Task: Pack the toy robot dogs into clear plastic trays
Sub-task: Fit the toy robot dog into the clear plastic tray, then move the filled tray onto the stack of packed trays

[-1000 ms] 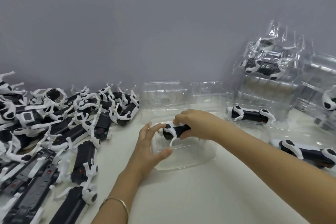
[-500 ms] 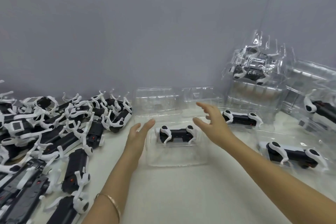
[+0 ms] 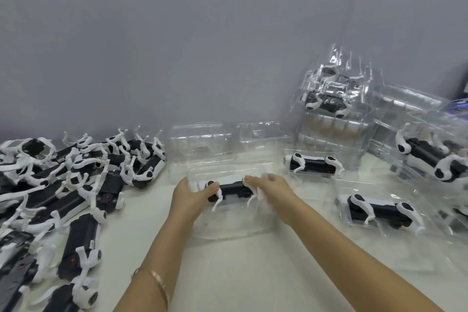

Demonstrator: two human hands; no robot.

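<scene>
A white counter (image 3: 253, 273) carries the job: a heap (image 3: 63, 185) of unpacked toy dogs sprawls along its left, a stack (image 3: 334, 134) of clear packaging rises at its right, and between them sits one tray (image 3: 233, 225) with a black-and-white dog (image 3: 231, 190) lying lengthwise in it. The left hand (image 3: 190, 195) takes the dog's left end, thumb on the white hip. The right hand (image 3: 271, 187) curls its fingers over the other end. Each grip is closed on the toy, though blur hides the fingertips. The dog looks light and rigid, its thin legs the likely weak spot, so the solid body ends seem the safer hold. The tray looks thin, flexible and slick. Bare counter lies in front of the tray, while other trays crowd behind it and to its right.
</scene>
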